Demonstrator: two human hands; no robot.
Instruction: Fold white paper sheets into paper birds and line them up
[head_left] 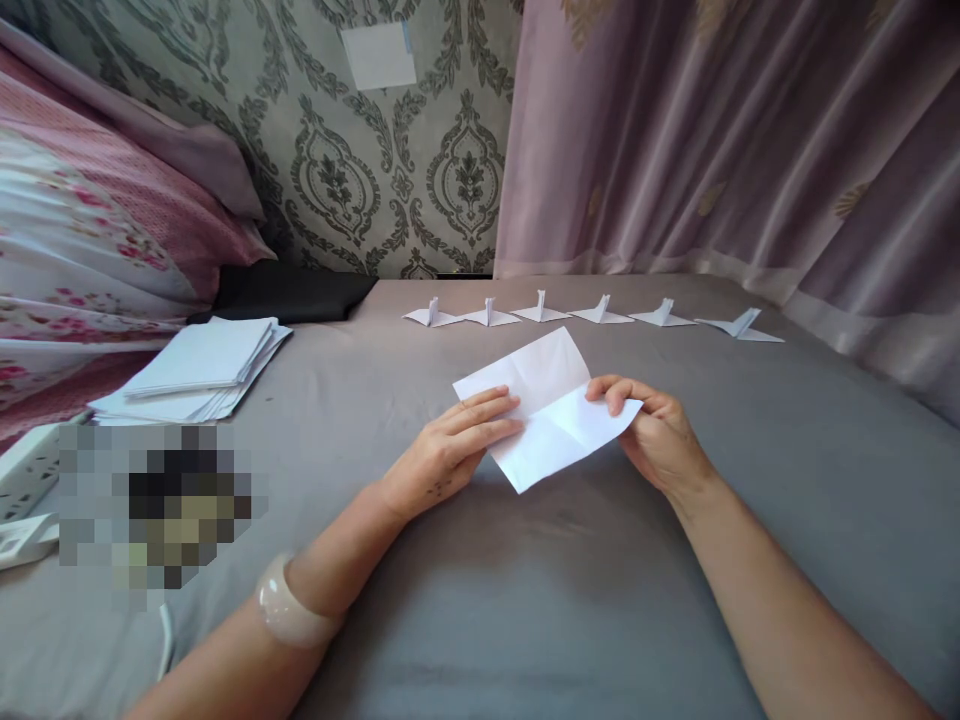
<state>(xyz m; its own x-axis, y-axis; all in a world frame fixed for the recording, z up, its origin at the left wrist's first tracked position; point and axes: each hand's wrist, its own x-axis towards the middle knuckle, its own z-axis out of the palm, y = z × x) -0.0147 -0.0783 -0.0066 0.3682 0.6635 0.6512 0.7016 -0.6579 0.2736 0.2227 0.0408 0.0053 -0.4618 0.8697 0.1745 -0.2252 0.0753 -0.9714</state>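
A white sheet of paper with crossing fold creases is held tilted above the grey cloth surface. My left hand grips its left edge, fingers lying over the top face and the thumb hidden beneath. At the right edge, my right hand pinches the paper, with curled fingertips on the upper face. Beyond the sheet stands a row of several folded white paper figures, among them one at the left end, one near the middle and one at the right end.
A stack of white paper lies at the left, near a black flat item. White power strips sit at the left edge beside a pixelated patch. A purple curtain and patterned wall border the back.
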